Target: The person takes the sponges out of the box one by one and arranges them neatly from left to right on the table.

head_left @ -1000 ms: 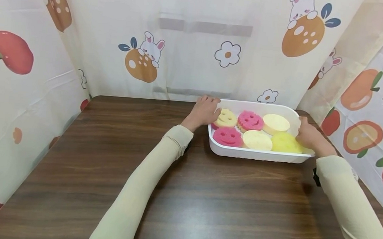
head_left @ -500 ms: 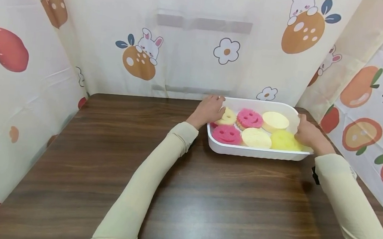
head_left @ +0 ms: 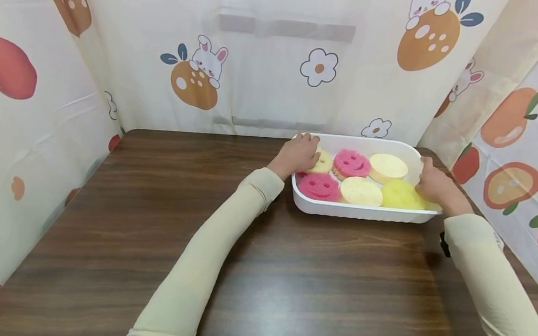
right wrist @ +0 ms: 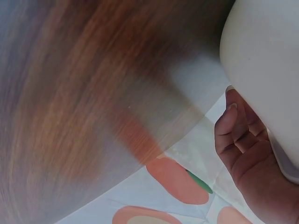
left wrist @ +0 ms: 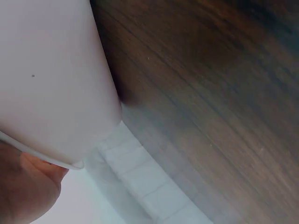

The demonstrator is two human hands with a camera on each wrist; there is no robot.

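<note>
Your left hand (head_left: 297, 154) reaches over the end of the white tray (head_left: 365, 212) on its side, fingers bent above the back corner, while your right hand (head_left: 434, 185) grips the opposite end, its fingers curled against the outer wall. How wide your left fingers stand, and whether they pinch the rim or touch a sponge, cannot be made out; your right hand leaves little gap, with the tray wall held in it. What has just changed is on the left: half a second ago that hand sat closer to the rim, and it has slid further in, so it now covers more of the yellow smiley sponge (head_left: 326, 166) just beside its fingertips. The tray has kept its place on the table (head_left: 175, 208) between your hands. Nearer you than the left hand lies a pink smiley sponge (head_left: 318, 186); to that hand's right is another pink sponge (head_left: 352, 164), then two pale discs (head_left: 388, 168), with the bright yellow sponge (head_left: 402, 195) just beside your right hand. Judging from this, your right hand is steadying the tray and your left has gone from its edge to its contents.
</note>
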